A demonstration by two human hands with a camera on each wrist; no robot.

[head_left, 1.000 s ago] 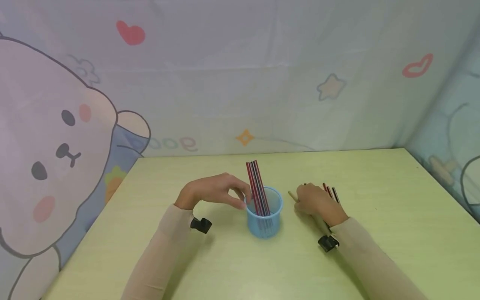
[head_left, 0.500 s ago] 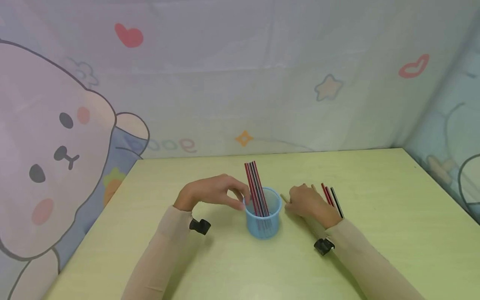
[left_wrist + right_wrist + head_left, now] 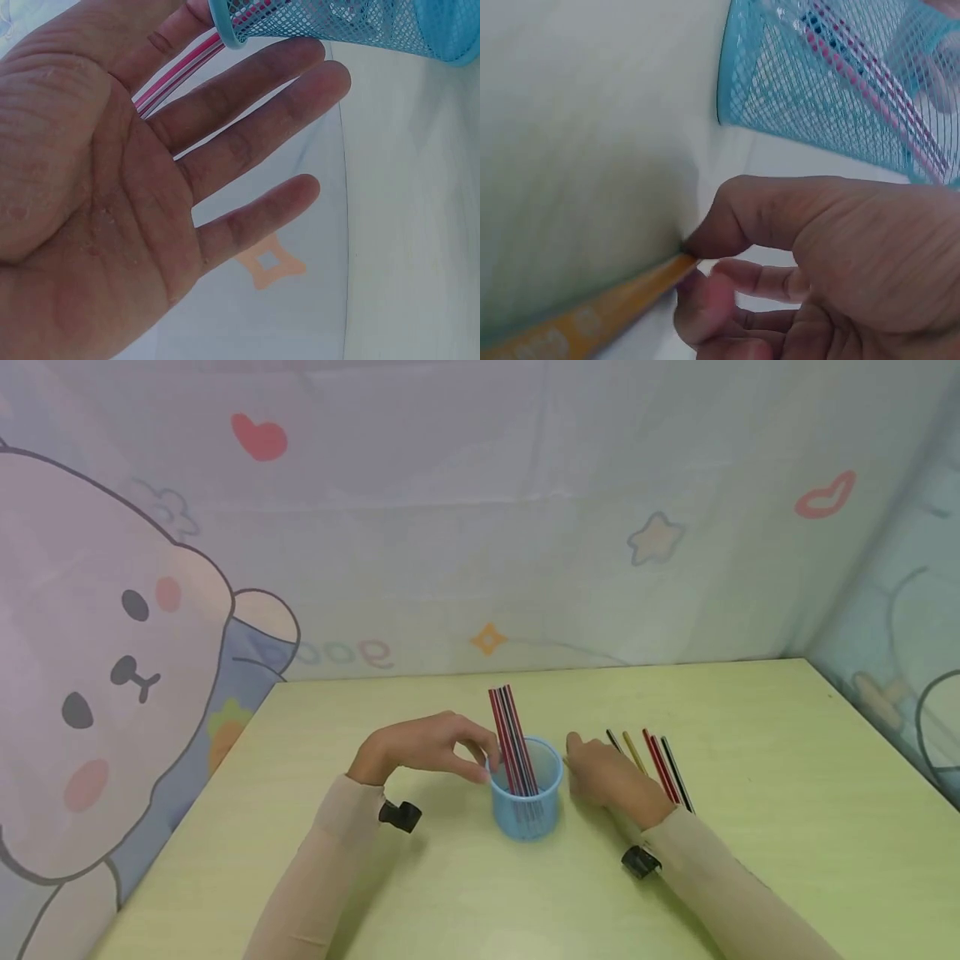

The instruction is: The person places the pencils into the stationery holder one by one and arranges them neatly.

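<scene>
A blue mesh cup stands upright, with several red and dark striped pencils leaning in it. My left hand holds its left rim between thumb and forefinger; in the left wrist view that hand's other fingers extend beside the mesh. Just right of the cup, my right hand is low over the table. The right wrist view shows its thumb and forefinger pinching one end of a yellow-orange pencil, whose far end runs out of that view.
Beside and partly behind my right hand lie red pencils, a black one, another dark one and a yellow one. A printed cloth hangs behind the pale yellow-green table.
My right hand has shifted left, closer to the cup, uncovering more of the pencils at its right. My left hand and the cup have hardly moved.
</scene>
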